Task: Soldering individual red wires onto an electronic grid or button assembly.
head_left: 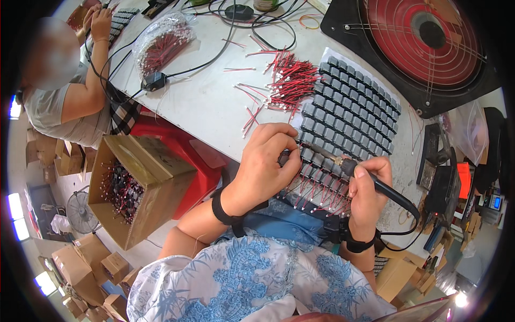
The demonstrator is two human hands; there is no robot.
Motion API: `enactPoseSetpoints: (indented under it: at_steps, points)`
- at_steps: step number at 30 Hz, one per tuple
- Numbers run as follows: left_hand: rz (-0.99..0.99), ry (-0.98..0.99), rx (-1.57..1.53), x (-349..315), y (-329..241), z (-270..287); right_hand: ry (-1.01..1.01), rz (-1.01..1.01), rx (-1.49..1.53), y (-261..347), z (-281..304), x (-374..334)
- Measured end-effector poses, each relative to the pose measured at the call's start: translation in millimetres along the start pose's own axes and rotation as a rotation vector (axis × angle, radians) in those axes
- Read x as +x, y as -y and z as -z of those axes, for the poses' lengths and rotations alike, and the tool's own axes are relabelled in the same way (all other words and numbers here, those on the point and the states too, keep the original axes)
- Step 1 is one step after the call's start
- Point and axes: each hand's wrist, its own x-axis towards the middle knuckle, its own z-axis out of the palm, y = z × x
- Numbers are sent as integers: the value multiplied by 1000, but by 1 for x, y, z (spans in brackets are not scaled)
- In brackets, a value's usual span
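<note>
My right hand [370, 188] grips a soldering iron [382, 187] by its black handle. Its metal tip points left, close to the fingertips of my left hand [271, 158]. Those fingers are pinched together at the left edge of a block of small grey square parts [351, 104] set in rows. What they pinch is too small to make out. Red and black wires with white connectors [322, 196] hang from the nearer rows. Beyond my left hand lies a loose pile of similar wires [292, 80].
A framed fan with a red interior [429, 32] lies at the far right. A clear bag of wires [163, 43] and black cables [214, 59] occupy the far left. An open carton [142, 182] stands left, beside a red stool [198, 177]. Another person [70, 80] works across the table.
</note>
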Motion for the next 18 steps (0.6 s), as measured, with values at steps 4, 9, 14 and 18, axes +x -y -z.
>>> enactPoseSetpoints:
  at_steps: [4,9,14,18]
  points:
    - [-9,7,10,0,0,1,-5,11,-1,0,0,-1]
    - [-5,9,15,1,-2,1,-4,21,2,0,0,-1]
    - [-7,9,25,2,-3,0,-12,-1,19,1,0,-2]
    - [-1,13,36,1,-5,-1,-29,11,23,0,1,-3]
